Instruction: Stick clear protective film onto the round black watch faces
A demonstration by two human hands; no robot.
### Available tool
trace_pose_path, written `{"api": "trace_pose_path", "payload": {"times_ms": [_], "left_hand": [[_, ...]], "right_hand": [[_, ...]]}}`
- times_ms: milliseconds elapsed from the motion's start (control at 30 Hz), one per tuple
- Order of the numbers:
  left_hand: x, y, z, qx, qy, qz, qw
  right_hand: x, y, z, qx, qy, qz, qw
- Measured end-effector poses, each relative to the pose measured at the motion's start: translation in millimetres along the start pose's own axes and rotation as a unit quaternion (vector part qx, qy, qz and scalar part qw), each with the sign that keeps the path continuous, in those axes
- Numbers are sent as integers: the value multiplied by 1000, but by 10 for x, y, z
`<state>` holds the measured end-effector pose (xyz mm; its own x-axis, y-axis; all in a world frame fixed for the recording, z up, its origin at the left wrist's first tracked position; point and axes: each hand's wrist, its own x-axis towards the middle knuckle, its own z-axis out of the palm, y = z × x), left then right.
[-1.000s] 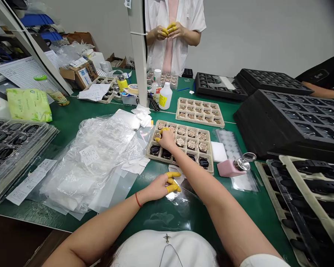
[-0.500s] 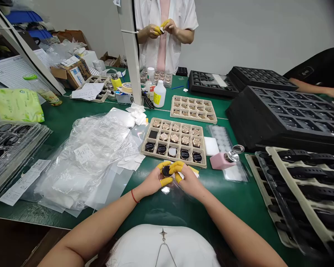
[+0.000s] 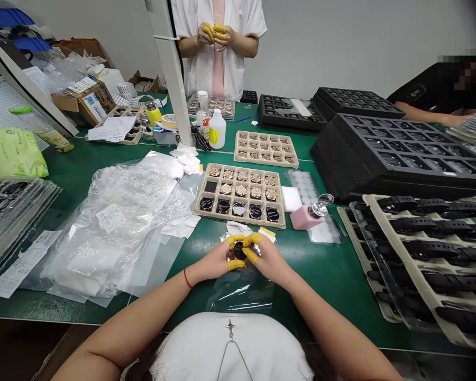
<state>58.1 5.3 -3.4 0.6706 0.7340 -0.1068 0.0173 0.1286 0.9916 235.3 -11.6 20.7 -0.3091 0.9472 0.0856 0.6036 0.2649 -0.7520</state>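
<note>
From the head camera, the person's left hand [image 3: 212, 262] and right hand [image 3: 268, 262] meet low over a green work mat [image 3: 333, 288], both closed around a dark round disc [image 3: 238, 253]. Yellow finger cots [image 3: 230, 264] cover several fingertips, which pinch the disc from both sides and hide most of it. The disc sits in front of the hands' knuckles, above a clear plastic film [image 3: 241, 296] that lies on the mat beneath the wrists. A small white paper scrap [image 3: 238, 228] and a yellow tab [image 3: 266, 233] lie just beyond the fingers.

Just ahead stands a beige fifteen-pocket tray [image 3: 241, 224]. Its front row holds five round dark faces, one catching the light; nine pockets hold rose-gold round pieces, and one shows only a black square. So six pockets differ from the rose-gold nine. Farther on, a second beige tray [image 3: 265, 162] looks filled with smaller rose-gold pieces.

To the right stand a pink dispenser bottle [image 3: 303, 218] and a white foam block [image 3: 291, 199]. Across the bench, a co-worker's hands [image 3: 214, 34] are held together at chest height.
</note>
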Motion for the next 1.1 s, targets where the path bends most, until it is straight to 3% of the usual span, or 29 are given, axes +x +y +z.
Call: {"api": "trace_pose_path", "payload": {"times_ms": [100, 200, 267, 333, 467, 533, 600, 700, 833, 933, 1100], "left_hand": [[-4, 32, -32, 5, 22, -25, 999], [-12, 93, -126, 8, 26, -61, 998], [-16, 143, -190, 13, 14, -74, 997], [-16, 187, -230, 13, 10, -74, 997], [-9, 232, -236, 4, 29, -62, 998], [-7, 234, -226, -1, 40, -53, 998], [-9, 226, -222, -5, 48, -50, 998], [-13, 198, -220, 9, 61, -44, 997], [-14, 163, -189, 94, 81, 2, 992], [-8, 160, -147, 95, 74, 1, 993], [3, 167, -134, 50, 111, -23, 992]], "right_hand": [[27, 126, -80, -2, -3, 79, 997], [70, 219, -125, -169, -26, 137, 976], [112, 237, -91, -291, -21, 127, 948], [180, 232, -6, -325, 11, 86, 942], [357, 242, 155, -261, 12, 33, 965], [392, 248, 143, -250, -2, 38, 968], [360, 214, 78, -214, 27, 26, 976], [239, 72, 27, -115, 78, -78, 987], [176, -72, 193, -93, 81, -227, 966], [247, -12, 273, -104, 134, -225, 960], [253, 115, 191, -82, 177, -187, 963]]}}
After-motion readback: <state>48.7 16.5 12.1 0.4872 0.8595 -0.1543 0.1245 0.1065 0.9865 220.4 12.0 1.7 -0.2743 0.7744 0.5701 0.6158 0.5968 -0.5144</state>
